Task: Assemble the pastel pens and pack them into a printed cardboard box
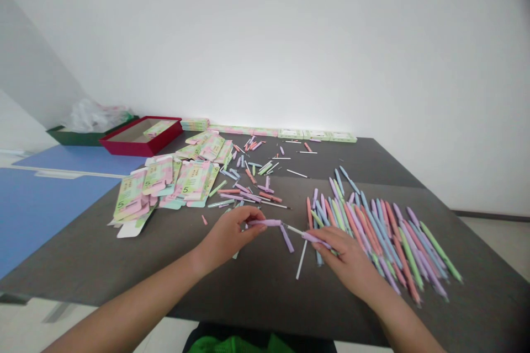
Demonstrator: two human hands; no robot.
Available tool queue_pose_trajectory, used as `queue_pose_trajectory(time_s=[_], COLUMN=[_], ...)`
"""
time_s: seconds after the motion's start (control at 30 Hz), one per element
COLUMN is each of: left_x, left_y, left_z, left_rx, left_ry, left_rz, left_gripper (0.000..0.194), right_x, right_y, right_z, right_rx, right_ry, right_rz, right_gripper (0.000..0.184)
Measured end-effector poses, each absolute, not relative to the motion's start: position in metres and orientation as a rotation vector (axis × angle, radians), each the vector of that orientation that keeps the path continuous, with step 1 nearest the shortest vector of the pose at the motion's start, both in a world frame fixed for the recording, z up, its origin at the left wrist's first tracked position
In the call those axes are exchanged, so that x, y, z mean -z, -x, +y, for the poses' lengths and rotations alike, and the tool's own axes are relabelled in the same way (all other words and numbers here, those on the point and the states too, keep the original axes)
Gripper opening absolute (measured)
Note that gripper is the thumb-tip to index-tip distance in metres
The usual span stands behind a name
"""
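Between thumb and fingers, my left hand [238, 231] pinches a purple pen barrel [269, 223] that points right. My right hand [345, 251] grips another purple pen part [317, 239], with a white refill [295, 230] sticking out of it toward the barrel's end. The refill tip and the barrel lie close together; whether they touch I cannot tell. A loose purple pen cap [286, 239] rests on the table just below the barrel. Under my right hand lies a white refill [302, 260]. Many assembled pens [385, 237] in purple, blue, red and green spread out beside my right hand.
Loose pen parts [248, 193] and refills scatter across the dark table [256, 298]. Flat printed boxes [194, 182] pile up at left. A red box lid [141, 146] and a green tray [78, 137] with plastic bags stand behind. Printed boxes [317, 135] line the wall.
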State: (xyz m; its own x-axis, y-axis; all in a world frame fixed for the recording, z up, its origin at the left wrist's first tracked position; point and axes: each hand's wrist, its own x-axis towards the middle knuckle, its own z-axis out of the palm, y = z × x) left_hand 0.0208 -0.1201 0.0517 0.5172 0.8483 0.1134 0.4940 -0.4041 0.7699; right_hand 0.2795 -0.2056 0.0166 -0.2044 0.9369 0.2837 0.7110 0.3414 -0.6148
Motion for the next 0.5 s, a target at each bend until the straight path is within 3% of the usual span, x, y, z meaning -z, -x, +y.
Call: queue_pose_trajectory(time_s=[0.23,0.5], left_x=[-0.059,-0.055], left_y=[-0.022,-0.033], left_z=[-0.119,-0.127], left_rx=[-0.644,-0.606], left_ry=[-2.225,-2.091], left_rz=[0.973,1.001], left_gripper=[0.016,0.019], right_x=[-0.023,-0.015], right_y=[-0.275,-0.253], right_z=[-0.202,-0.202], right_rx=[-0.139,-0.100], right_ry=[1.387,1.288], right_rz=[-2.107,-2.172], right_gripper=[0.026,0.025])
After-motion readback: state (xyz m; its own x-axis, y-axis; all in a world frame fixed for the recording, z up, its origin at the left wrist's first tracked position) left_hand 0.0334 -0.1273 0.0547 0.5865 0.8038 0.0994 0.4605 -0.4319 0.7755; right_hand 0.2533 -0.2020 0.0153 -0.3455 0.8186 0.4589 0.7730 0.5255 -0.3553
